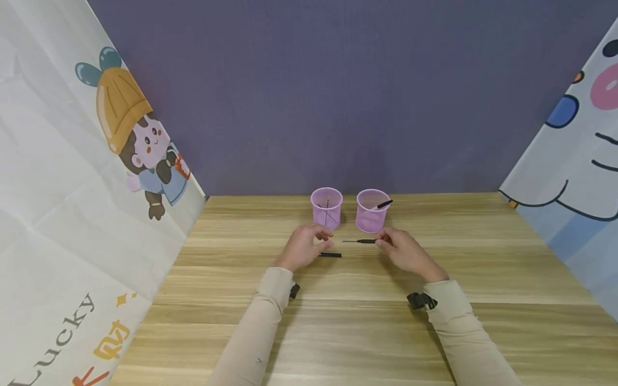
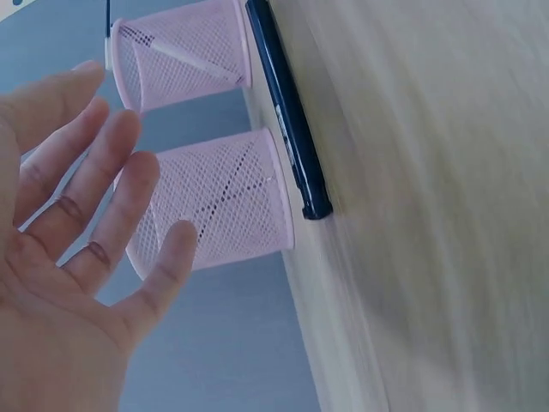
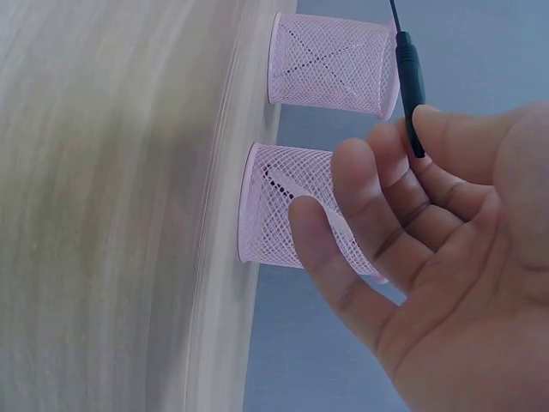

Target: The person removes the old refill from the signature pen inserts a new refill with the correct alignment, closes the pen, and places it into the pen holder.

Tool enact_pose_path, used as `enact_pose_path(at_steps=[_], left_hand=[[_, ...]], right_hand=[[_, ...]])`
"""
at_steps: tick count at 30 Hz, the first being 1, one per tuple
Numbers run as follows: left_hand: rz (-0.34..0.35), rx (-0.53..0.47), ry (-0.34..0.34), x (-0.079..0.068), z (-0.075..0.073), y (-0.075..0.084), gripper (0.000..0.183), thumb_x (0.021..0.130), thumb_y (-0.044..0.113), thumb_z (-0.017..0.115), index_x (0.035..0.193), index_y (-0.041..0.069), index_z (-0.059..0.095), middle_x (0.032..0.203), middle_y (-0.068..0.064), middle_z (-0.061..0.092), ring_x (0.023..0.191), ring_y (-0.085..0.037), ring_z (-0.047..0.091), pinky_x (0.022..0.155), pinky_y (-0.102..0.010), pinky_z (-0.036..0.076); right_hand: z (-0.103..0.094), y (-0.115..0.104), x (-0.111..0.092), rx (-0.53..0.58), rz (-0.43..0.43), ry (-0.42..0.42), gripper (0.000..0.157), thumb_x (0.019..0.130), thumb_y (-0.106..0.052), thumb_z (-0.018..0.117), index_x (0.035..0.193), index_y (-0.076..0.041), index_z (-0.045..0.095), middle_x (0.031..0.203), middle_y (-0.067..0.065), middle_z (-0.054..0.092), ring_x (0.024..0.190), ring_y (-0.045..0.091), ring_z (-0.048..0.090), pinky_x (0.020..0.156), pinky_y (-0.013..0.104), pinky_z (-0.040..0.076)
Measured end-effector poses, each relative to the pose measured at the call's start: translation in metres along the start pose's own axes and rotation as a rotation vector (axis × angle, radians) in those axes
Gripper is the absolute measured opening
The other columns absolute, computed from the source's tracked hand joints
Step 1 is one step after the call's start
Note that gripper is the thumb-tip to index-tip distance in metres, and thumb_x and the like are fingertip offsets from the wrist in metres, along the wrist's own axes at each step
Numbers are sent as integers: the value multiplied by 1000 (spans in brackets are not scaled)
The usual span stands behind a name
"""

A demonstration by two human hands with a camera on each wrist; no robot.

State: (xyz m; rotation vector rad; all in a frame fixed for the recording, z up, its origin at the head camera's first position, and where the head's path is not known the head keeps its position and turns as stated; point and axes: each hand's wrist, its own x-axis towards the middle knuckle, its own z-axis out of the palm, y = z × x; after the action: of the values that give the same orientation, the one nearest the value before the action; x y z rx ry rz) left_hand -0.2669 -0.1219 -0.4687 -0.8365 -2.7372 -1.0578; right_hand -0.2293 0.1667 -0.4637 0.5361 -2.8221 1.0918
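A wood-grained counter [image 1: 362, 327] carried two pink mesh cups, a left cup [image 1: 318, 220] and a right cup [image 1: 367, 222]. The left hand [image 1: 305, 245], fingers apart, held nothing. The right hand [image 1: 405, 252] pinched thumb against fingertips. A black tube [image 1: 334, 255] lay beside the left hand. Pinched by its handle end, a slim tool [image 1: 368, 241] hung above the counter. It seemed light and stiff, best taken by the thicker handle, sparing the thin, possibly bendable shaft [image 1: 350, 241].

In head view, the left grip [image 1: 304, 247] partly hides the black pen [image 1: 331, 255].
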Motion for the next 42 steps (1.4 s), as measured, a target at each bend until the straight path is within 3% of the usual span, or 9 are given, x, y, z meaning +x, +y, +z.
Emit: enact_pose_path(at_steps=[10,18,42], left_hand=[[40,110,-6,1,8,8,23,94,26,74,115,17,74,108,2,73,100,-16,65,96,-38,51],[85,161,21,0,11,11,18,92,23,77,108,15,76,105,1,74,97,-16,66,94,-37,52],[160,226,15,1,12,10,11,90,18,77,101,15,79,99,2,75,97,-15,67,97,-36,52]], right_hand=[[5,-3,1,-3,-26,2,5,101,-8,61,103,-5,64,87,3,64,77,13,55,69,29,48],[8,-3,1,-16,-26,9,4,101,-8,61,101,-6,64,83,2,63,75,13,54,68,28,47],[9,-7,1,-16,-36,-19,6,102,-9,60,102,-5,65,84,2,64,74,12,54,67,27,47]])
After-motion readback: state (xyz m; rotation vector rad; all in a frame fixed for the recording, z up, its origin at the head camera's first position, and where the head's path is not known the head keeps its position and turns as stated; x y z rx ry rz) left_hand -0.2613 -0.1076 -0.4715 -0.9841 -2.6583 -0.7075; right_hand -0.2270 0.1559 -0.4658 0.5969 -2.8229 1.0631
